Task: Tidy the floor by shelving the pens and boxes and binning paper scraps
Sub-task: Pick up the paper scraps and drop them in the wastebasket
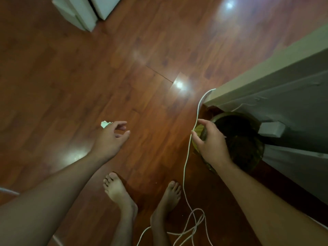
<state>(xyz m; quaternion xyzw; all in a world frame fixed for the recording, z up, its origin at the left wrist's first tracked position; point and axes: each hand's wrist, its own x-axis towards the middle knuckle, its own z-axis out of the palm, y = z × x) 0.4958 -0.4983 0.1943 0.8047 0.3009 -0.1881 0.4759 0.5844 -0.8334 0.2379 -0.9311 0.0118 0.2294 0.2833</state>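
A small white paper scrap lies on the wooden floor, just behind the knuckles of my left hand. That hand reaches forward above the floor with its fingers loosely bent and nothing in it. My right hand hovers over the near rim of a dark round bin, thumb and fingers spread apart; I see nothing held in it. The bin's inside is too dark to read.
Grey furniture fills the right side, with the bin tucked against it and a small white block at its edge. A white cable drops from its corner past my right hand and loops by my bare feet. White furniture stands far left.
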